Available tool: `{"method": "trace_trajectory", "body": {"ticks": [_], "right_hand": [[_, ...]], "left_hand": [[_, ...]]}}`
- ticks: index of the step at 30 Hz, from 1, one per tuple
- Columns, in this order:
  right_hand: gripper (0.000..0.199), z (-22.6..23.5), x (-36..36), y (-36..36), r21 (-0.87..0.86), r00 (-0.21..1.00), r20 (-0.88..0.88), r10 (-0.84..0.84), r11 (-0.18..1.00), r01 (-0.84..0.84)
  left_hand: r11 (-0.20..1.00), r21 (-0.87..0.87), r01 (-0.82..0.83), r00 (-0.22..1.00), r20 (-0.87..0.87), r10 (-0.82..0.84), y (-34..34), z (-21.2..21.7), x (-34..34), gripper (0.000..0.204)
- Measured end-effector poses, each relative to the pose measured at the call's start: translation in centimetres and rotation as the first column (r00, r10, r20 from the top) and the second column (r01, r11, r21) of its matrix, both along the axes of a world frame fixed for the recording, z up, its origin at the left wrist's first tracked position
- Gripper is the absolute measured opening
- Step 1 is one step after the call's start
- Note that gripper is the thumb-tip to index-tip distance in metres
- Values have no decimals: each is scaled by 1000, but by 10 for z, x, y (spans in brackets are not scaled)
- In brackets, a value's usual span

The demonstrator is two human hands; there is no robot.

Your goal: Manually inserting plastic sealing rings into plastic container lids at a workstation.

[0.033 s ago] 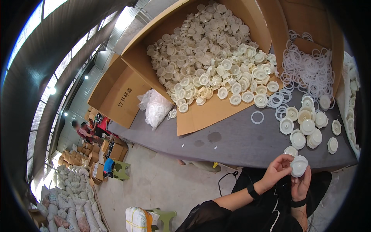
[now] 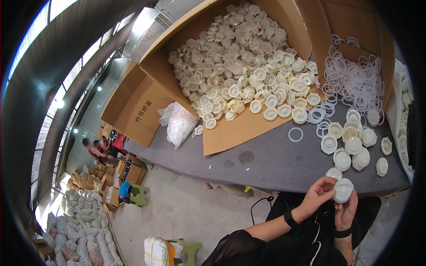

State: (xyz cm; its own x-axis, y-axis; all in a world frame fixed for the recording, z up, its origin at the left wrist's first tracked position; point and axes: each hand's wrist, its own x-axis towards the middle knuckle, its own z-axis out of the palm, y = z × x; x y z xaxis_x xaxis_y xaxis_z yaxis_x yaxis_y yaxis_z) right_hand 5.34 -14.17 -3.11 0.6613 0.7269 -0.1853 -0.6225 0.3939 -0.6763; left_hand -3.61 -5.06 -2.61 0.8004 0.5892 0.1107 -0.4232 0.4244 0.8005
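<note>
Both hands hold one white round cap (image 2: pixel 343 189) just off the near edge of the grey table (image 2: pixel 266 162), above the person's lap. The left hand (image 2: pixel 317 195) grips the cap's left side with its fingertips; the right hand (image 2: pixel 347 213) clasps it from below, fingers curled around it. Each wrist wears a black band.

On the table just beyond the hands lies a loose cluster of similar caps (image 2: pixel 353 146), one of them at the table edge near the held cap. A single white ring (image 2: pixel 295 134) lies apart to their left, and more rings (image 2: pixel 355 82) spill from an open cardboard box at the far right. A large cardboard box (image 2: pixel 230 137), tipped open toward the person, is heaped with cream-white caps. To its left sit a clear plastic bag (image 2: pixel 179 124) and another brown carton (image 2: pixel 133 111). Far off at the left, people sit among small boxes on the floor.
</note>
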Motion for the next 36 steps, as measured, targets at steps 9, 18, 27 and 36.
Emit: {"method": "trace_trajectory", "body": {"ticks": [9,18,27,36], "right_hand": [[28,-2,1,0,6,991,137,-6,1000,5],[36,-4,5,-8,62,979,146,143,986,-154],[32,-11,6,-14,69,970,51,239,968,-242],[25,-20,1,-21,-34,963,72,261,965,-259]], "left_hand": [[991,-128,37,994,-101,-50,6,-8,-1,12],[990,-135,46,999,-13,-48,5,-15,-1,15],[934,-264,239,966,-30,-256,2,-3,-2,15],[947,-210,244,953,-129,-274,4,1,-3,12]]}}
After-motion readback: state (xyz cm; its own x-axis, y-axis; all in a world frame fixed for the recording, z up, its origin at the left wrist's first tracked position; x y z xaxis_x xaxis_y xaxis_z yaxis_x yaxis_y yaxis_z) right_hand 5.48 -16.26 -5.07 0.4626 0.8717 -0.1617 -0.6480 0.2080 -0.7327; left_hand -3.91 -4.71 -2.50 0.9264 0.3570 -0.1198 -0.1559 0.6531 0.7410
